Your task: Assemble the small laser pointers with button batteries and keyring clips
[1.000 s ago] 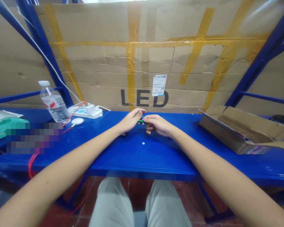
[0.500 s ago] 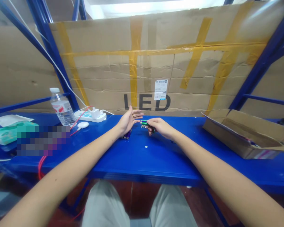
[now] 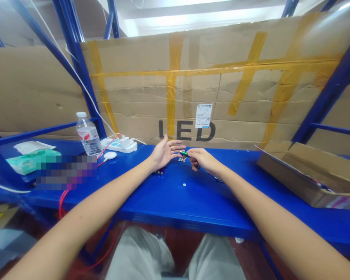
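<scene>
My right hand (image 3: 202, 160) is closed on a small shiny green tube (image 3: 184, 153), whose end points left toward my other hand. My left hand (image 3: 164, 153) is open, thumb up and fingers stretched out, its fingertips close to the tube's end; whether they touch it I cannot tell. Several small silvery metal pieces (image 3: 182, 159) lie on the blue table between the hands. Partly covered by my left hand, several dark purple tubes with metal ends (image 3: 160, 171) lie in a row. A small dark item (image 3: 218, 179) shows beside my right forearm.
An open cardboard box (image 3: 297, 182) stands at the right. On the left are a water bottle (image 3: 89, 136), a power strip (image 3: 121, 145), a white round disc with a cable (image 3: 110, 155) and a tissue pack (image 3: 32, 160). A large cardboard sheet (image 3: 140, 93) closes off the back.
The view has shifted, so everything sits a little farther right and lower. The green tube now tilts slightly in my right hand; my left hand stays open beside it.
</scene>
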Demonstrator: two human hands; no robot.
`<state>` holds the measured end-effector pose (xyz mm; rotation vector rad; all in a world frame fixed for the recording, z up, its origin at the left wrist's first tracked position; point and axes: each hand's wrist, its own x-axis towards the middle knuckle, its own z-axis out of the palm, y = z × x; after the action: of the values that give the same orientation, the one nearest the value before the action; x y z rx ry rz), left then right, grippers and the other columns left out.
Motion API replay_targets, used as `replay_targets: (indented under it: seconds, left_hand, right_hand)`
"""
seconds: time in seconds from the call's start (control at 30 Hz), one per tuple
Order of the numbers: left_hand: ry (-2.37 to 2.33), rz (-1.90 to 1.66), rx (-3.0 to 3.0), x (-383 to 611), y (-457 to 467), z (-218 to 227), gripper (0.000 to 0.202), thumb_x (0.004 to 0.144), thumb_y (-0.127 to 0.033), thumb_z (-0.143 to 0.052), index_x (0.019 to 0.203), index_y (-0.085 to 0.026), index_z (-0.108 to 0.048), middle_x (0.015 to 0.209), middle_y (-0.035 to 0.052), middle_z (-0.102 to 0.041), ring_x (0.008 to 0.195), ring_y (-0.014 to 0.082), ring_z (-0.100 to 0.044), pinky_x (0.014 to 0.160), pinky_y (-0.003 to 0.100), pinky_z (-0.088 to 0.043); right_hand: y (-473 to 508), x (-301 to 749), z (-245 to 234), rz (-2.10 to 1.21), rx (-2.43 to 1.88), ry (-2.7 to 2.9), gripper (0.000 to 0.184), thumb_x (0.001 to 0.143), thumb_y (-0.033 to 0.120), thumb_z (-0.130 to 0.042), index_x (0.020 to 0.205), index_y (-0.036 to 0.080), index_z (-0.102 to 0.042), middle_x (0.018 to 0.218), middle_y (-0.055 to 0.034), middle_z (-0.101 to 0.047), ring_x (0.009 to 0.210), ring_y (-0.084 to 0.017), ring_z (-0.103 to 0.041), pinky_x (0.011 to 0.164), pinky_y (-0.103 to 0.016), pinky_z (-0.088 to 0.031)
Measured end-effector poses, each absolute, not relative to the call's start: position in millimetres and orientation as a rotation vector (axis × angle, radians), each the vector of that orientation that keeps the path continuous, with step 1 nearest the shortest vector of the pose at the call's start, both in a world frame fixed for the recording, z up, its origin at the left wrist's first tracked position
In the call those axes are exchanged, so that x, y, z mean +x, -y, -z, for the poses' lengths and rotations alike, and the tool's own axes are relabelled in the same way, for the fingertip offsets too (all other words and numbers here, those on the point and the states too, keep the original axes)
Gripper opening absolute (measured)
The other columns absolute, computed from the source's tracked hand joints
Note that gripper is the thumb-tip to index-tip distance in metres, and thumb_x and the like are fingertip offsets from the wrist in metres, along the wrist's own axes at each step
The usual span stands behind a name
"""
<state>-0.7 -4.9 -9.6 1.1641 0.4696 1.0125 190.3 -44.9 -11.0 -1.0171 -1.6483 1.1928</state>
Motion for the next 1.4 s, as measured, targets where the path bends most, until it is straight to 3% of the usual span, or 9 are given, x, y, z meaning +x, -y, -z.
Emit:
replay_targets:
  seconds: [0.47,0.97,1.13,1.4]
  left_hand:
    - [-0.421,-1.006,1.123,-3.3,2.7,7.3,0.079,0.093,-0.072,-0.022,0.116,-0.01,-0.066,0.121,0.0231,-0.069,0.118,0.0331,-0.062,0.101,0.044,-0.045]
    - [-0.413,-1.005,1.127,-10.1,2.1,4.3,0.085,0.091,-0.075,-0.021,0.125,-0.009,-0.063,0.128,0.0251,-0.065,0.121,0.0365,-0.061,0.102,0.048,-0.045]
    - [-0.428,-1.016,1.139,-11.7,-0.3,5.6,0.086,0.091,-0.075,-0.021,0.125,-0.008,-0.062,0.127,0.0259,-0.065,0.123,0.0365,-0.059,0.102,0.048,-0.045]
    - [-0.432,-0.974,1.139,-6.5,-8.6,7.5,0.084,0.09,-0.075,-0.02,0.12,-0.01,-0.063,0.124,0.0251,-0.066,0.118,0.0368,-0.062,0.098,0.048,-0.047]
  right_hand:
    - [49.6,191.7,4.3,-0.858,-1.176,1.873,0.03,0.091,0.024,-0.045,0.062,0.021,-0.039,0.047,0.0048,-0.04,0.04,-0.011,-0.045,0.044,-0.025,-0.035]
    - [49.1,192.1,4.4,-0.661,-1.179,1.955,0.026,0.087,0.031,-0.047,0.063,0.021,-0.045,0.048,0.0039,-0.041,0.048,-0.012,-0.041,0.049,-0.026,-0.029]
    - [47.8,193.7,3.6,-0.758,-1.199,1.908,0.022,0.085,0.03,-0.049,0.065,0.021,-0.047,0.048,0.0038,-0.043,0.044,-0.012,-0.043,0.047,-0.026,-0.031]
    - [46.1,193.4,2.0,-0.703,-1.188,1.94,0.026,0.086,0.031,-0.047,0.062,0.021,-0.042,0.049,0.0045,-0.04,0.044,-0.011,-0.04,0.048,-0.026,-0.03]
